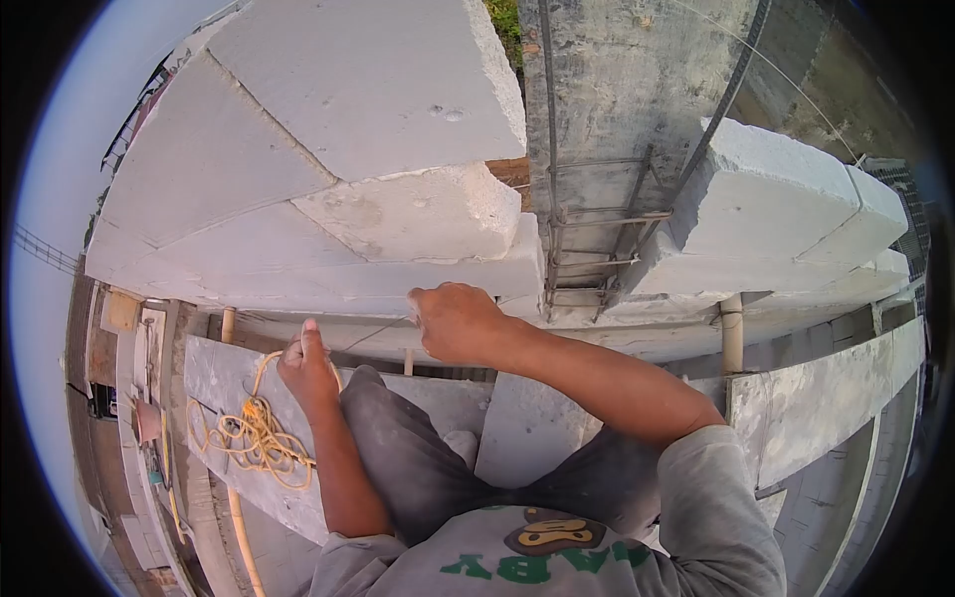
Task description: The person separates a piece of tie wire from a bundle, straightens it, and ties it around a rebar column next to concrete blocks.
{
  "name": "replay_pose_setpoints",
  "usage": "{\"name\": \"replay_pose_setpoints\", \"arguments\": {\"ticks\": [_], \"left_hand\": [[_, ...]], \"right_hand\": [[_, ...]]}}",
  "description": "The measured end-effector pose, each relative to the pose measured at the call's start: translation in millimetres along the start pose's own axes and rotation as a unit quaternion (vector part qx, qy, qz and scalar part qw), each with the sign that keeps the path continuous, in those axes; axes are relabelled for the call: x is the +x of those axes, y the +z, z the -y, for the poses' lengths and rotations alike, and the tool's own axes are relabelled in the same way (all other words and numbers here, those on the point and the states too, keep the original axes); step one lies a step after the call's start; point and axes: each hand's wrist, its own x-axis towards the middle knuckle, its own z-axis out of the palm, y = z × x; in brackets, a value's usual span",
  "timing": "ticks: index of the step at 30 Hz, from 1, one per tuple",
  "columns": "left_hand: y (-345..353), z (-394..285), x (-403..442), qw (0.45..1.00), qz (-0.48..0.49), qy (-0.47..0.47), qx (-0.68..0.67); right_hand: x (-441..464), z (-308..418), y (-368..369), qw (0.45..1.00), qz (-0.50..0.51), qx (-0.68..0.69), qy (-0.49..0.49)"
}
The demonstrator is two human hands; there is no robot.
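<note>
A thin dark cord [376, 334], string or wire, stretches between my two hands in front of the block wall. My left hand [309, 370] is closed with its thumb pointing up, and the cord runs to it. My right hand [453, 320] is a fist around the other end, close to the wall's lower course. A tangled yellow rope [261, 436] lies beside my left hand on a grey plank; a strand of it rises behind that hand. I cannot tell whether the left fingers also touch this rope.
White blocks [368, 90] form the wall ahead, with more blocks [776, 199] at right. Between them stands a rebar cage [607, 239] before a concrete face [637, 80]. Grey planks [826, 398] are around my legs, with bamboo poles [732, 333] and a drop at left.
</note>
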Motion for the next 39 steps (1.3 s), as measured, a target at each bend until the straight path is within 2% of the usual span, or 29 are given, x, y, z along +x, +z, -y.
{"name": "replay_pose_setpoints", "arguments": {"ticks": [1, 2, 4, 7, 8, 9, 11, 12, 13, 14, 15, 17, 19, 21, 25, 26, 28, 29, 31, 33, 35, 36, 39], "left_hand": [[0, 7, 0, 0.996, -0.013, 0.056, 0.066], [0, 12, 0, 0.985, -0.027, 0.11, 0.131], [-4, 8, 3, 0.996, -0.011, 0.026, 0.085], [-13, 9, 8, 0.993, 0.027, -0.113, -0.033], [-18, 10, 9, 0.983, 0.043, -0.159, -0.079], [-19, 9, 9, 0.981, 0.041, -0.175, -0.069], [-19, 6, 8, 0.977, 0.025, -0.207, -0.05], [-19, 14, 10, 0.976, 0.019, -0.213, -0.042], [-20, 16, 9, 0.973, 0.061, -0.221, -0.019], [-20, 16, 7, 0.968, 0.103, -0.229, 0.002], [-21, 12, 6, 0.968, 0.101, -0.23, 0.031], [-27, 8, 2, 0.962, 0.099, -0.235, 0.092], [-38, 11, -3, 0.959, 0.085, -0.218, 0.161], [-46, 18, -5, 0.958, 0.068, -0.207, 0.187], [-55, 40, -8, 0.967, 0.059, -0.162, 0.188], [-56, 42, -7, 0.969, 0.059, -0.142, 0.192], [-54, 39, -5, 0.967, 0.048, -0.226, 0.109], [-55, 40, -5, 0.961, 0.044, -0.265, 0.065], [-59, 56, -2, 0.962, 0.019, -0.269, 0.051], [-62, 67, 0, 0.961, 0.011, -0.27, 0.053], [-66, 71, 2, 0.96, 0.017, -0.268, 0.073], [-68, 89, 6, 0.951, 0.022, -0.29, 0.109], [-69, 87, 8, 0.923, 0.008, -0.324, 0.206]], "right_hand": [[-4, -5, 4, 0.995, 0.078, -0.042, 0.037], [-8, -5, 12, 0.989, 0.139, -0.005, -0.041], [-18, 3, 20, 0.944, 0.256, 0.063, -0.199], [-40, 29, -16, 0.903, 0.242, 0.188, -0.301], [-47, 36, -34, 0.914, 0.19, 0.2, -0.298], [-51, 35, -50, 0.921, 0.14, 0.211, -0.296], [-47, 18, -62, 0.953, -0.028, 0.228, -0.196], [-44, 8, -63, 0.979, -0.087, 0.144, -0.112], [-40, -4, -61, 0.987, -0.148, 0.057, -0.028], [-38, -18, -54, 0.991, -0.137, -0.004, 0.004], [-40, -29, -46, 0.989, -0.127, -0.065, 0.036], [-49, -35, -36, 0.987, -0.019, -0.15, 0.063], [-58, -28, -37, 0.979, 0.119, -0.155, 0.056], [-79, -14, -42, 0.964, 0.24, -0.05, -0.099], [-105, 33, -44, 0.901, 0.37, 0.1, -0.205], [-108, 40, -49, 0.905, 0.34, 0.137, -0.218], [-112, 48, -62, 0.903, 0.282, 0.209, -0.247], [-116, 46, -66, 0.935, 0.184, 0.183, -0.244], [-124, 38, -71, 0.965, -0.025, 0.133, -0.224], [-117, 32, -63, 0.949, -0.266, -0.012, -0.17], [-115, 8, -59, 0.962, -0.215, -0.165, -0.033], [-117, -4, -59, 0.952, -0.188, -0.24, 0.039], [-138, -25, -56, 0.961, 0.076, -0.266, -0.001]]}}
